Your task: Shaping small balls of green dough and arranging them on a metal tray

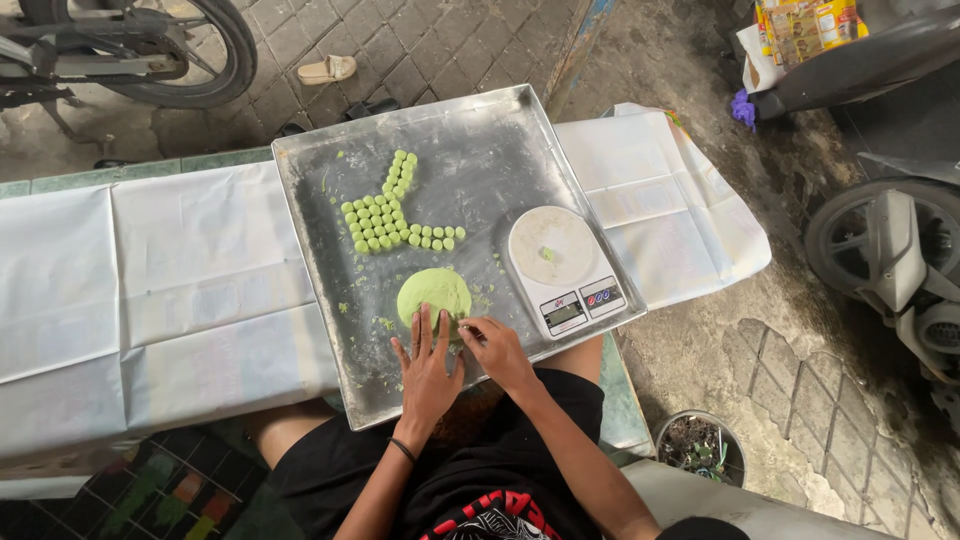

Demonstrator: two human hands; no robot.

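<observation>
Left hand (428, 368) flat, right hand (497, 350) pinching dough (434, 294)

A motorcycle wheel (180, 50) and a tan sandal (328, 69) rest on the paving. A scooter (890, 250) stands at right, near a small soil-filled pot (700, 447).

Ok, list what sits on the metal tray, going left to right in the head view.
Small green dough balls → big green dough lump, with the left hand and right hand at its near edge → white kitchen scale carrying a small green piece.
</observation>
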